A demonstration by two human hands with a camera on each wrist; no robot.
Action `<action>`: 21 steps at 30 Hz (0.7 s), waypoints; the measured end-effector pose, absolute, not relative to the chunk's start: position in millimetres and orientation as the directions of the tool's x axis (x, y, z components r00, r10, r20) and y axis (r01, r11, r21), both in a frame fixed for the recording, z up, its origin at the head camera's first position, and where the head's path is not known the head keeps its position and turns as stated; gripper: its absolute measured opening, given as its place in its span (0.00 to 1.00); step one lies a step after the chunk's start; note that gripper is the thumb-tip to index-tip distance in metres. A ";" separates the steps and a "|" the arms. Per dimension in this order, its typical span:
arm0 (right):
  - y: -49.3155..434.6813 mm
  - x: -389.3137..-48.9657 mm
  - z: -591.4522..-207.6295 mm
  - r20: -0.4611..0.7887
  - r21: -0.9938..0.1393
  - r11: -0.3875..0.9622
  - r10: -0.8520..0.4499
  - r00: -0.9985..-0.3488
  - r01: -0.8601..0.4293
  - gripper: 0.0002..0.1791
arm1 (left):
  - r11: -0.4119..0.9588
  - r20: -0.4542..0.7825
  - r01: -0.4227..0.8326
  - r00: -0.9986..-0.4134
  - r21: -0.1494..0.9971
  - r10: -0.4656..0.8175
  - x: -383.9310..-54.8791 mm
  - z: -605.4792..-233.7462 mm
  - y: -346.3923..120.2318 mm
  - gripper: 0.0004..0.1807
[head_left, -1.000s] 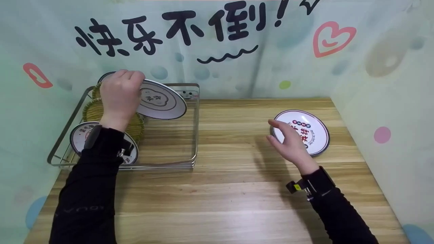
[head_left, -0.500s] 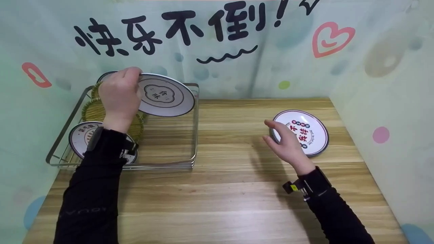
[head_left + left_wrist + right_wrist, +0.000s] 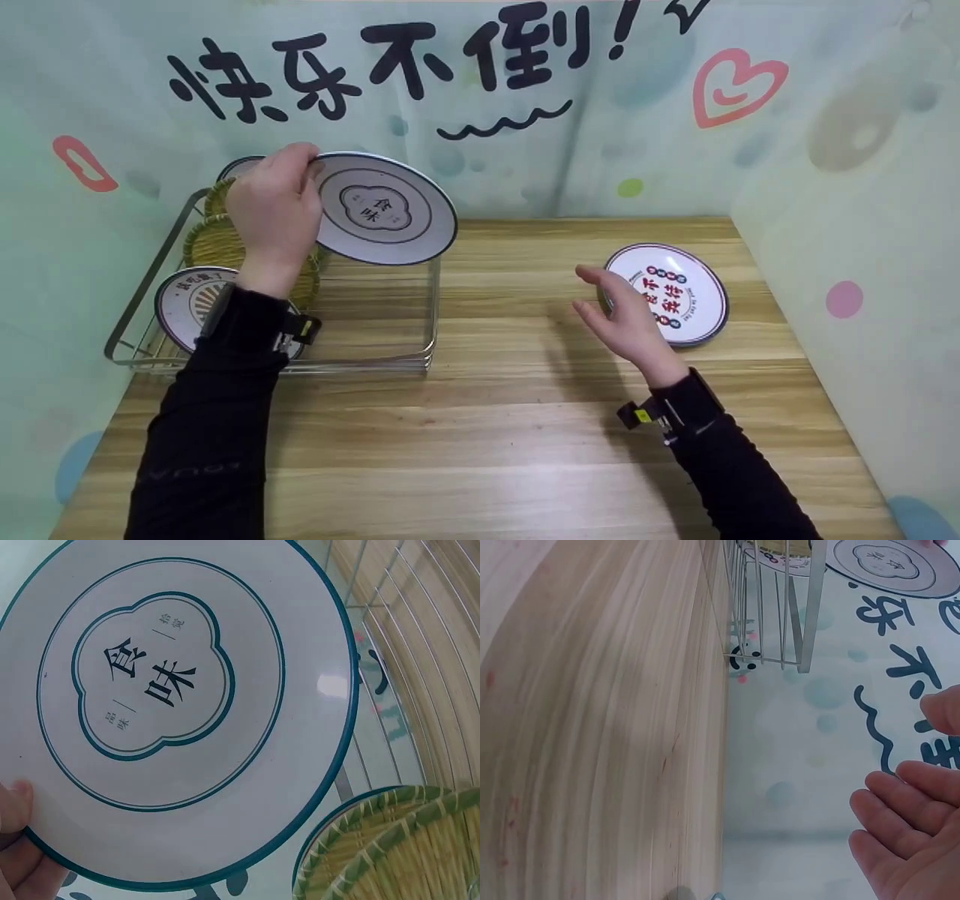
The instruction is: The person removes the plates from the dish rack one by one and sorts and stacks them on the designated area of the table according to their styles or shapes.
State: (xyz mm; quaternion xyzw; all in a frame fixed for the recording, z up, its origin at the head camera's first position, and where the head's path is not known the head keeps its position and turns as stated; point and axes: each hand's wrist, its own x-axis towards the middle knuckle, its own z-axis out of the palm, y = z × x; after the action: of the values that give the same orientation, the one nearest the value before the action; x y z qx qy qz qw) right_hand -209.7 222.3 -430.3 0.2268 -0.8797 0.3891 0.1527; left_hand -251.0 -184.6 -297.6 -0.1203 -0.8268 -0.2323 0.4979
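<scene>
My left hand [image 3: 274, 210] pinches the rim of a white plate [image 3: 386, 214] with a dark blue-green edge and a printed lobed emblem. The plate is tilted, its face toward me, above the back of a wire basket [image 3: 433, 300]. In the left wrist view, thumb and fingers grip the edge of the plate [image 3: 315, 712]. My right hand [image 3: 626, 319] holds nothing, thumb and fingers apart, and overlaps the left side of another white plate [image 3: 701, 300] with red characters, which lies on the table. Its spread fingers also show in the right wrist view.
Two round woven bamboo trays [image 3: 206, 244] stand in the left of the basket. In front of them leans a printed plate [image 3: 176, 311], and another plate's edge [image 3: 236, 166] shows behind. A printed cloth backdrop [image 3: 510, 172] borders the wooden table [image 3: 495, 435].
My left hand has raised the plate and carried it rightward, turning its face more to view. My right hand has drifted slightly left, still holding nothing.
</scene>
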 end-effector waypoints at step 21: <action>198.5 -205.6 -427.0 0.474 -0.667 0.488 -0.305 -0.826 -0.563 0.27 | 0.817 0.872 0.500 -0.490 0.289 -0.008 -239.1 -298.7 -162.7 0.03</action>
State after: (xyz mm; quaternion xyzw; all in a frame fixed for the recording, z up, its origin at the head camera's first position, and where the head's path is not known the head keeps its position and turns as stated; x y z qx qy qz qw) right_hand -205.6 198.5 -427.0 0.2556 -0.8498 0.4367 0.1477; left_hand -239.1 -162.7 -298.7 -0.1495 -0.8221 -0.2632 0.4822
